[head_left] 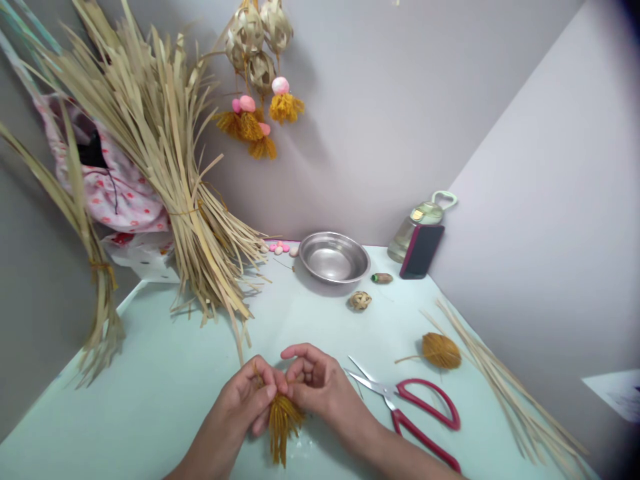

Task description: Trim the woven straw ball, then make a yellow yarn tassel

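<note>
A mustard-yellow yarn tassel [284, 427] hangs with its loose strands downward near the table's front. My left hand [253, 397] pinches the tassel's top between thumb and fingers. At the same spot my right hand [320, 387] is closed, thumb against fingers, on a short piece of yarn at the tassel's head; its index finger is raised and curved. The fingertips of both hands almost touch and hide the top of the tassel. To the right of my right hand, scissors with red handles [400, 400] lie with their blades apart.
A steel bowl [334, 257], a small woven ball [360, 301], a thread spool [382, 278], a phone [423, 251] and a bottle [403, 240] stand toward the back. Right lie a yarn ball [441, 351] and straw strips [500, 380]. A large straw bundle [175, 167] leans left; finished ornaments [255, 67] hang above.
</note>
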`<state>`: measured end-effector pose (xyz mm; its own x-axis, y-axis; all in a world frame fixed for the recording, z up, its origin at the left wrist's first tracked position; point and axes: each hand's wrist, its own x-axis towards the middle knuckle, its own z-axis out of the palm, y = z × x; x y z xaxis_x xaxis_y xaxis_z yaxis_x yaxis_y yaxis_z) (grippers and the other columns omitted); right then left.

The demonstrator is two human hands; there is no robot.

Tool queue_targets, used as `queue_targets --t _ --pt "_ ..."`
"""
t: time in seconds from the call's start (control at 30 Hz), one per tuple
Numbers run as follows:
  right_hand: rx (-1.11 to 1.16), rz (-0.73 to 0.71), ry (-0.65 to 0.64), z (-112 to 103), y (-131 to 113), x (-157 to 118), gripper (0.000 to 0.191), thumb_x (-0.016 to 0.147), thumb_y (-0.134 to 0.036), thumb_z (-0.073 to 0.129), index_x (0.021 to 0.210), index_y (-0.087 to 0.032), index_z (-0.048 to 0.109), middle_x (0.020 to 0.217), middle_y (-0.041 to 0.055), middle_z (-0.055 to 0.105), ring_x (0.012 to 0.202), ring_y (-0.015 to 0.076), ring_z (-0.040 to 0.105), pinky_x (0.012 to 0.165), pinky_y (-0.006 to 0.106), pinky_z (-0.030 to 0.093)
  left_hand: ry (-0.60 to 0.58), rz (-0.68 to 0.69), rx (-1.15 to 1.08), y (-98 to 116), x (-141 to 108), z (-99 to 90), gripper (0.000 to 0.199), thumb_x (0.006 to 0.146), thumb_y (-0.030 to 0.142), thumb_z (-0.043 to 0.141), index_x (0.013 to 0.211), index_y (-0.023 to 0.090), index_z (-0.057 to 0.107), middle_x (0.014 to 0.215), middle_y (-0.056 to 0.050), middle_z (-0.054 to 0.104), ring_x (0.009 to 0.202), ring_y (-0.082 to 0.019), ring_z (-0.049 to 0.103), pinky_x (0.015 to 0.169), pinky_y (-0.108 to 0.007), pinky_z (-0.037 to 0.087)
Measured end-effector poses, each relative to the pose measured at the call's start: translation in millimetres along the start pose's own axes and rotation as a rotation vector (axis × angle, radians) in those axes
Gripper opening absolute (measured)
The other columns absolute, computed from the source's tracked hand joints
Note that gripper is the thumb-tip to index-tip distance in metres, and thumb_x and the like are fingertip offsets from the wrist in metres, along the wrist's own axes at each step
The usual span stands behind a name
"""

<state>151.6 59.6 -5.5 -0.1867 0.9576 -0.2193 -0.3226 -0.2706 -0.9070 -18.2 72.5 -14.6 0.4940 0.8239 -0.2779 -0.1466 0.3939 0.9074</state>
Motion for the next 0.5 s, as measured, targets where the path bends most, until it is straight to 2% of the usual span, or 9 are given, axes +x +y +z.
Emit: queue_targets --t 0.1,0.17,0.23,0.4,0.5 --pt "0.015 -0.006 -0.003 0.5 0.3 0.4 0.042 0.067 -0.024 0.08 0.104 -0.015 0.062 0.073 -0.0032 0.06 0.059 0.0072 0.047 0.056 0.022 0.034 0.023 0.002 -0.013 1.1 -1.0 -0.8 0.027 0.088 0.042 0.061 0.079 0.02 0.049 0.086 0.003 0.061 0.053 -0.008 0.032 0.056 -0.023 0.03" --pt "0.003 -0.018 -0.013 1.3 -0.7 0.1 0.04 0.068 -0.022 0.078 0.103 -0.014 0.061 0.071 -0.0033 0.06 0.059 0.0076 0.047 0.057 0.022 0.035 0.045 0.008 -0.001 1.6 -1.9 -1.1 0.026 0.088 0.04 0.061 0.078 0.019 0.049 0.107 -0.001 0.064 0.057 -0.008 0.035 0.059 -0.024 0.032" --pt "-0.019 -0.03 -0.02 1.8 -1.8 -0.2 0.039 0.068 -0.021 0.076 0.103 -0.013 0.062 0.069 -0.0033 0.06 0.058 0.0077 0.047 0.058 0.023 0.036 0.06 0.023 0.026 1.4 -2.4 -1.4 0.026 0.088 0.04 0.061 0.077 0.019 0.049 0.116 -0.003 0.063 0.061 -0.01 0.039 0.061 -0.024 0.034" --pt "-0.029 -0.021 0.009 2.0 -1.9 -0.7 0.041 0.068 -0.022 0.076 0.105 -0.014 0.062 0.069 -0.0028 0.061 0.059 0.0087 0.048 0.059 0.023 0.037 0.1 0.071 0.111 -0.3 -1.7 -2.1 0.025 0.089 0.041 0.059 0.077 0.02 0.051 0.124 -0.004 0.058 0.073 -0.014 0.048 0.066 -0.026 0.037" --pt "-0.032 -0.008 0.034 2.3 -1.8 -0.9 0.035 0.069 -0.029 0.079 0.097 -0.013 0.065 0.069 -0.002 0.059 0.058 0.0083 0.046 0.058 0.024 0.036 0.098 0.08 0.169 0.1 -0.5 -1.7 0.027 0.089 0.043 0.058 0.077 0.02 0.052 0.111 -0.003 0.06 0.07 -0.014 0.046 0.067 -0.027 0.038"
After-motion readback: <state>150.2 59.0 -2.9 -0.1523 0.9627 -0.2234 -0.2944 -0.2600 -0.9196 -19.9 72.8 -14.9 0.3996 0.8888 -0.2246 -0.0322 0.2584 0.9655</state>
